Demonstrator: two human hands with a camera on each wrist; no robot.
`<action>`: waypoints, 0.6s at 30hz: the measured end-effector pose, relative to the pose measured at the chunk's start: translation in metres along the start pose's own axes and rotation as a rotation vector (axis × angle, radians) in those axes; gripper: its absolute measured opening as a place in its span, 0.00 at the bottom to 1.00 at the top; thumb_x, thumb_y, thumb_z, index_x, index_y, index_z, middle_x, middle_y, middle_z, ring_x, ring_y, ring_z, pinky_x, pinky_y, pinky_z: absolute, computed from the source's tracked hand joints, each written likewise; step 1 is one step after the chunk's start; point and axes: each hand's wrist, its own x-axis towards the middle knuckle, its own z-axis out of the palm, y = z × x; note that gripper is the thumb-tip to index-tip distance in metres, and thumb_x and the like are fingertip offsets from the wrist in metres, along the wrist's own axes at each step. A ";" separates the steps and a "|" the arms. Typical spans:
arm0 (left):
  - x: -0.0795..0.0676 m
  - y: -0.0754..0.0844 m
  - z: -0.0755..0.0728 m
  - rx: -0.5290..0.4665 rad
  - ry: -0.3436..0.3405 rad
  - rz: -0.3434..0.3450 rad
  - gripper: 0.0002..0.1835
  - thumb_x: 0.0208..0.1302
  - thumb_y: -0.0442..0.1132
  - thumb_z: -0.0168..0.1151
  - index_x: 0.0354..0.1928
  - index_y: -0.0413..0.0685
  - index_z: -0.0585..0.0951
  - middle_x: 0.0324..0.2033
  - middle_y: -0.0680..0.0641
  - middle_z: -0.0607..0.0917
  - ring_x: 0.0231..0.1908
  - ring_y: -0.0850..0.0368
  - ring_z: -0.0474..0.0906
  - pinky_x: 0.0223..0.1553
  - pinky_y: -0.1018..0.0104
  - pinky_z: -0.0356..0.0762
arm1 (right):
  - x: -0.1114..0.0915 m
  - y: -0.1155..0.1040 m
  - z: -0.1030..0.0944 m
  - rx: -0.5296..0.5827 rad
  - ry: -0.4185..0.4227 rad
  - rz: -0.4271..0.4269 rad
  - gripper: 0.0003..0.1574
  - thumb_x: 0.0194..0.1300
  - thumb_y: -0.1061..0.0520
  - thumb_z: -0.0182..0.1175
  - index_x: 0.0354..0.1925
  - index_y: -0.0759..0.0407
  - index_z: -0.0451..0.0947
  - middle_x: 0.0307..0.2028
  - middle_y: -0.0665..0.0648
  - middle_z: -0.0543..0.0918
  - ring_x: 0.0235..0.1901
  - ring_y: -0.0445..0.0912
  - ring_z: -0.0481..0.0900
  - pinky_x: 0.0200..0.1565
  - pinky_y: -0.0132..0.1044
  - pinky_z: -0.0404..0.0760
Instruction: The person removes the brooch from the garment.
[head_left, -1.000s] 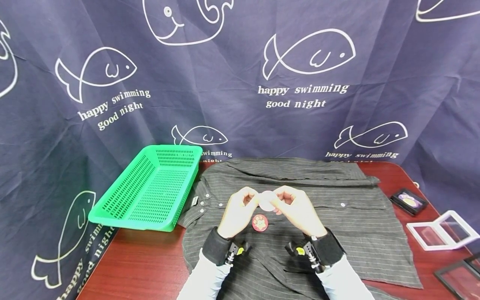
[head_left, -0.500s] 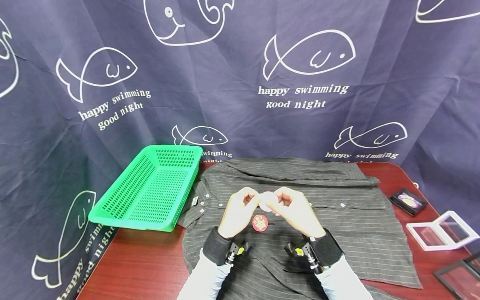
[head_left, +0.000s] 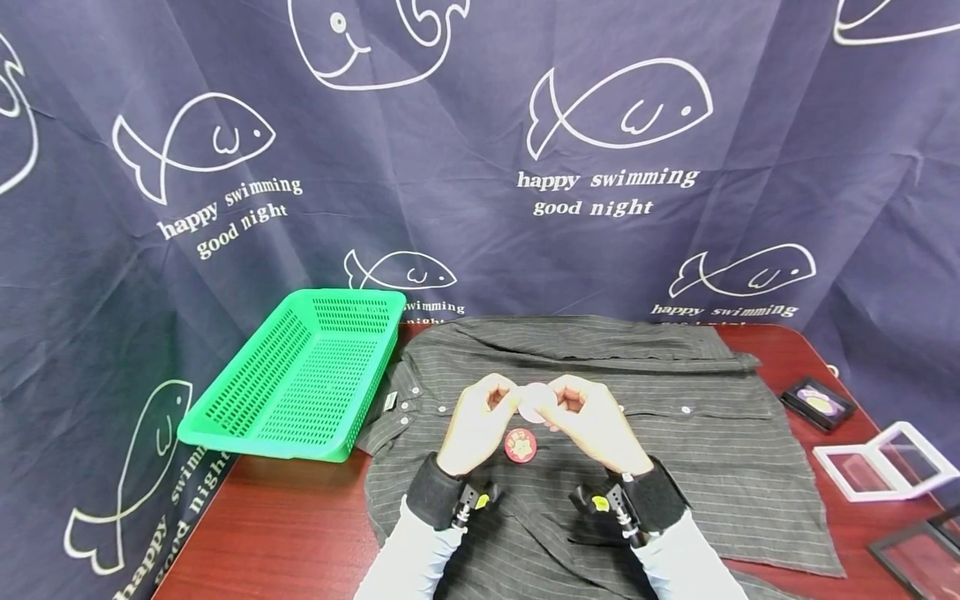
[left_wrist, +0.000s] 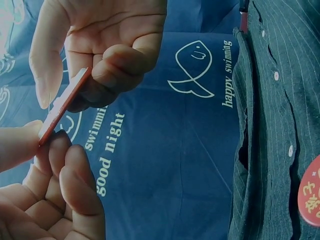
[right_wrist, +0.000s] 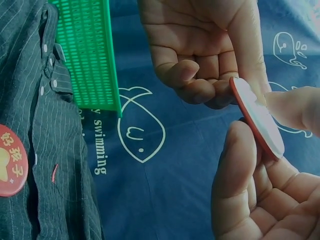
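Above the shirt, my two hands hold a round badge (head_left: 537,403) between them, its white back towards me and its red rim showing in both wrist views. My left hand (head_left: 480,421) pinches the badge's left edge, thumb on the white back and fingers behind. On the opposite side my right hand (head_left: 596,421) grips it, the right thumb (right_wrist: 295,107) lying over the white back. Another red badge (head_left: 520,446) with a yellow figure and lettering lies face up on the dark striped shirt (head_left: 712,467), just below my hands. The held badge's front is hidden from the head view.
A green plastic basket (head_left: 341,450) stands at the left of the red-brown table (head_left: 300,517). Along the right edge are a black case (head_left: 817,404) with a round purple and yellow picture, an opened white frame (head_left: 862,471) and a dark frame (head_left: 922,554). A fish-print curtain (head_left: 480,167) hangs behind.
The right-hand fingers and thumb have shifted slightly on the held badge. Otherwise both hands stay in place, and the badge on the shirt has not moved.
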 end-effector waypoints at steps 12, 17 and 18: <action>0.000 -0.001 0.000 0.006 0.009 0.023 0.07 0.67 0.34 0.61 0.34 0.37 0.81 0.24 0.42 0.82 0.25 0.67 0.71 0.29 0.73 0.71 | 0.000 0.003 0.001 0.025 -0.003 -0.021 0.07 0.62 0.64 0.65 0.38 0.67 0.79 0.26 0.55 0.82 0.23 0.34 0.78 0.28 0.30 0.80; 0.000 -0.001 0.001 0.007 0.018 0.029 0.07 0.67 0.35 0.61 0.33 0.37 0.81 0.23 0.43 0.81 0.24 0.67 0.70 0.28 0.73 0.70 | -0.001 0.001 0.001 0.007 0.000 -0.035 0.07 0.62 0.64 0.64 0.38 0.68 0.79 0.26 0.58 0.83 0.23 0.34 0.78 0.28 0.30 0.80; 0.000 0.000 0.001 0.008 0.020 0.025 0.07 0.66 0.35 0.61 0.33 0.37 0.81 0.23 0.43 0.81 0.24 0.67 0.70 0.28 0.73 0.70 | -0.001 0.001 0.001 0.006 0.000 -0.031 0.07 0.62 0.64 0.64 0.38 0.67 0.79 0.26 0.58 0.83 0.23 0.34 0.78 0.28 0.30 0.80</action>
